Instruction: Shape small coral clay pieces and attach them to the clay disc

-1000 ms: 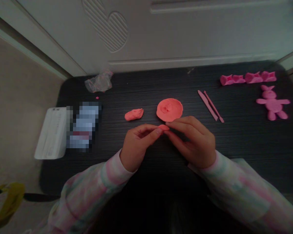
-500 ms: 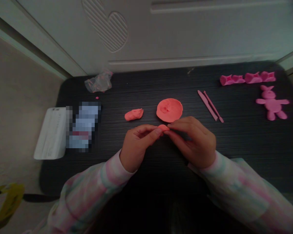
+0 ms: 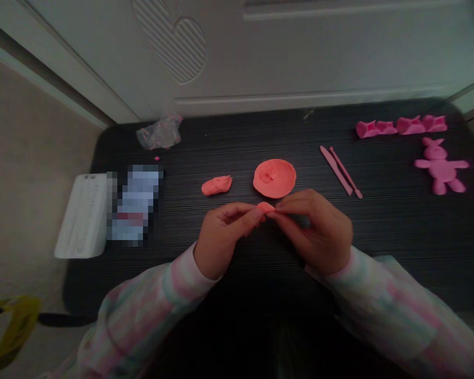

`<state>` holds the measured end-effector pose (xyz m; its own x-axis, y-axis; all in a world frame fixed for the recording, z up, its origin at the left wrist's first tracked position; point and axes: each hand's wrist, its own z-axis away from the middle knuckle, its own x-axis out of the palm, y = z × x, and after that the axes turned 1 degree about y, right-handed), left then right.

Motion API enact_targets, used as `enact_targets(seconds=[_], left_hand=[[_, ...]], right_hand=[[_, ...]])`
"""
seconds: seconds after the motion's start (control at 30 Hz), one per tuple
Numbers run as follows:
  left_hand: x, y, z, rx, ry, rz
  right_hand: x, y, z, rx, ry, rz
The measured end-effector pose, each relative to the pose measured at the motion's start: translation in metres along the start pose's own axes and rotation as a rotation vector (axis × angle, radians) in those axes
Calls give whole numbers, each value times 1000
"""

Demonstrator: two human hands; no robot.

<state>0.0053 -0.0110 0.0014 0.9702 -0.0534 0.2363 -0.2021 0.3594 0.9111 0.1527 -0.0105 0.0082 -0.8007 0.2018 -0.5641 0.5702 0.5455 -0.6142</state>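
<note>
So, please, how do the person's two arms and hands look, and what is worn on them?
Both arms wear long, soft sleeves in pastel stripes of pink, white and pale green, ending at the wrists: the left sleeve and the right sleeve. The left hand and right hand are bare, with no gloves; no rings or watch can be seen.

No readable text, label or number shows anywhere.

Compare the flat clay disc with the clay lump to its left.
The clay disc is round, flattened and wide; the clay lump is smaller, irregular and thicker-looking. The disc has a raised swirl near its middle; the lump shows none. Both are the same coral colour and lie untouched on the dark table.
</note>
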Motion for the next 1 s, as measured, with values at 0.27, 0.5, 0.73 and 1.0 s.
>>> enact_targets(seconds=[0.27, 0.5, 0.73, 1.0], left_hand=[[-4, 9, 3, 345, 23, -425], [-11, 11, 0, 648, 12, -655], [-17, 14, -3, 764, 10, -780], [-18, 14, -7, 964, -7, -947]], right_hand=[[-4, -3, -2, 149, -131, -77], [-2, -3, -5, 113, -116, -128], [-2, -1, -4, 130, -144, -109], [0, 1, -3, 60, -132, -12]])
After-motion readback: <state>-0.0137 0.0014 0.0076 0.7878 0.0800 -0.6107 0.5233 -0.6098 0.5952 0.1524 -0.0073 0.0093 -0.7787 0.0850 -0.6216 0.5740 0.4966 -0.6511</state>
